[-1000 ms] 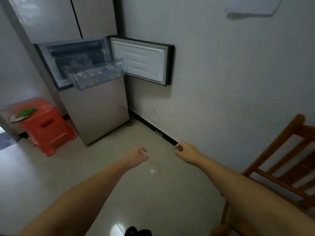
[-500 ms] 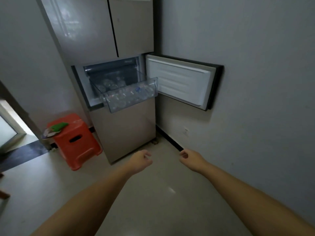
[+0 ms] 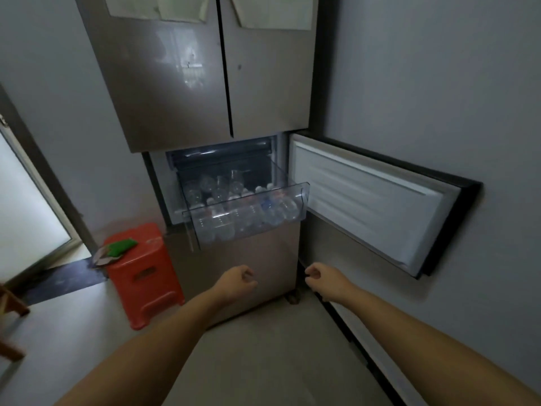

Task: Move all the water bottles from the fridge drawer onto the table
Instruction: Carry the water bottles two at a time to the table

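A clear plastic fridge drawer [image 3: 303, 194] is pulled out of the open middle compartment of a tall steel fridge [image 3: 199, 83]. Several clear water bottles [image 3: 234, 212] lie packed inside it. My left hand [image 3: 237, 281] and my right hand [image 3: 323, 281] are stretched out in front of me, below the drawer and apart from it. Both are loosely curled with nothing in them. No table is in view.
The compartment door [image 3: 371, 200] swings open to the right along the wall. A red plastic stool [image 3: 143, 276] with a green cloth [image 3: 121, 247] stands left of the fridge. A doorway [image 3: 26, 206] is at far left, and a wooden chair edge [image 3: 8, 306] beside it.
I have moved closer to the fridge and the view has tilted up. The drawer and bottles are now larger and nearer my hands. Both hands stay curled and hold nothing.
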`<state>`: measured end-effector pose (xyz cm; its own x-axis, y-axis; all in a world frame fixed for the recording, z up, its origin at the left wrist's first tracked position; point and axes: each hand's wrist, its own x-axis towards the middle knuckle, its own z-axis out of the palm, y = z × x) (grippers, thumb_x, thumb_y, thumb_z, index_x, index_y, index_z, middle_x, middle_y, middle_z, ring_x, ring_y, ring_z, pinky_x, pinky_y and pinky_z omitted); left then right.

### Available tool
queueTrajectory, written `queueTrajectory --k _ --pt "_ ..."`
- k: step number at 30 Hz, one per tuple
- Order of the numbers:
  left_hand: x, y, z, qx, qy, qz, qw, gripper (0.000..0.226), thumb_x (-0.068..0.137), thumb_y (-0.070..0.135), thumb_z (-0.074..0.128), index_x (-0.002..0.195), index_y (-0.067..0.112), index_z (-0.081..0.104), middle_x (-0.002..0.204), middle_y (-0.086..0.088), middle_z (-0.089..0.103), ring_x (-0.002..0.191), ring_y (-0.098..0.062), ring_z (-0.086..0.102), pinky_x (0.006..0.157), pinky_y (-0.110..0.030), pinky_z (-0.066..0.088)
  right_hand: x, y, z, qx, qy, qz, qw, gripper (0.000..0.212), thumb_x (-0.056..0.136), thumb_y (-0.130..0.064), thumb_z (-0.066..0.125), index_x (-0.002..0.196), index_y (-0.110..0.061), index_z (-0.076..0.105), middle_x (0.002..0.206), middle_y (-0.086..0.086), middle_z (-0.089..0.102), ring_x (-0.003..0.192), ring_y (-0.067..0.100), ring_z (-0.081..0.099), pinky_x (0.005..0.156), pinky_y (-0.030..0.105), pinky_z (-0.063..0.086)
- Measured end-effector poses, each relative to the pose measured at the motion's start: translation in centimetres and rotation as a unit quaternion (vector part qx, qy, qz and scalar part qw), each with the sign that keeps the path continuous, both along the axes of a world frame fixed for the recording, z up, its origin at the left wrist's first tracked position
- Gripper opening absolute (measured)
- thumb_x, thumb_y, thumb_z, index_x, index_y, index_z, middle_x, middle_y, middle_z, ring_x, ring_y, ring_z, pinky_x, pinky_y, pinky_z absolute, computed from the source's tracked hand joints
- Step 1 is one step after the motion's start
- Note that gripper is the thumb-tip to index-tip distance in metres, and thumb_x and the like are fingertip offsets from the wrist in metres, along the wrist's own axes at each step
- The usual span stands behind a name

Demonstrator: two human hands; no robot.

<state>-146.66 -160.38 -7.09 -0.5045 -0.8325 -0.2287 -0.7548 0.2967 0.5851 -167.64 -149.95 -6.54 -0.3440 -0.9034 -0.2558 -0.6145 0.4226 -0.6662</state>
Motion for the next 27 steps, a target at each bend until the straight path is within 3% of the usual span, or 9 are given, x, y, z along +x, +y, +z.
queueTrajectory --k 4,9,13,17,20,22,25,27 --pt "-3.4 -4.1 1.5 -0.001 0.032 0.025 0.999 0.036 0.089 0.021 0.061 0.122 0.008 0.058 0.115 -0.012 0.064 0.095 -0.017 0.058 0.08 -0.024 0.043 -4.0 -6.2 1.7 -0.017 0.016 0.029 0.999 0.032 0.092 -0.021 0.056 0.122 -0.01 0.057 0.123 0.01 0.062 0.111 0.022 0.059 0.092 0.03 0.046" --pt "-7.1 -8.4 2.5 0.004 0.055 0.034 0.998 0.035 0.09 0.02 0.059 0.123 0.008 0.058 0.116 -0.011 0.064 0.105 -0.022 0.06 0.088 -0.028 0.046 -6.3 -12.9 2.6 -0.031 -0.001 0.066 0.997 0.03 0.093 -0.023 0.055 0.121 -0.011 0.057 0.115 0.003 0.059 0.1 0.018 0.057 0.075 0.025 0.046" --pt "-10.2 -13.2 4.3 -0.011 0.091 0.029 0.995 0.029 0.089 0.017 0.059 0.117 0.01 0.06 0.109 -0.01 0.066 0.098 -0.02 0.062 0.086 -0.028 0.048 -6.7 -19.0 3.9 -0.069 -0.002 0.087 0.994 0.028 0.092 -0.017 0.055 0.118 -0.007 0.059 0.114 0.008 0.063 0.103 0.022 0.061 0.085 0.029 0.046" --pt "-12.7 -19.0 5.7 -0.008 0.122 0.034 0.992 0.027 0.089 0.017 0.059 0.115 0.011 0.059 0.098 -0.01 0.066 0.086 -0.02 0.063 0.083 -0.034 0.052 -7.5 -25.0 5.1 -0.1 -0.008 0.099 0.99 0.027 0.092 -0.012 0.053 0.118 -0.008 0.059 0.107 0.007 0.063 0.099 0.022 0.061 0.082 0.028 0.046" --pt "-13.7 -24.5 5.8 0.006 0.141 0.052 0.989 0.027 0.089 0.019 0.058 0.115 0.012 0.06 0.099 -0.006 0.066 0.089 -0.02 0.063 0.081 -0.033 0.052 -8.3 -30.0 5.7 -0.127 -0.013 0.097 0.987 0.024 0.093 -0.014 0.052 0.115 -0.008 0.06 0.104 0.007 0.062 0.095 0.019 0.059 0.077 0.028 0.046" --pt "-13.7 -27.8 5.7 0.032 0.149 0.064 0.986 0.028 0.09 0.02 0.059 0.116 0.012 0.059 0.1 -0.004 0.064 0.089 -0.017 0.062 0.081 -0.03 0.052 -8.8 -33.2 6.0 -0.124 -0.015 0.092 0.988 0.025 0.094 -0.017 0.053 0.116 -0.009 0.059 0.11 0.007 0.062 0.097 0.017 0.058 0.082 0.03 0.049" --pt "-13.0 -32.5 4.7 0.066 0.133 0.092 0.985 0.025 0.09 0.015 0.059 0.114 0.009 0.058 0.099 -0.007 0.064 0.084 -0.016 0.06 0.069 -0.023 0.048 -9.3 -37.6 5.7 -0.109 -0.017 0.097 0.989 0.027 0.093 -0.016 0.053 0.119 -0.011 0.059 0.111 0.005 0.063 0.096 0.015 0.058 0.082 0.027 0.048" --pt "-12.3 -35.2 3.7 0.083 0.125 0.133 0.98 0.013 0.089 0.014 0.059 0.101 0.01 0.061 0.094 -0.008 0.062 0.082 -0.018 0.059 0.059 -0.021 0.044 -9.2 -40.1 5.1 -0.089 -0.028 0.093 0.991 0.026 0.093 -0.016 0.054 0.118 -0.012 0.06 0.105 0.002 0.062 0.094 0.014 0.057 0.078 0.025 0.046"
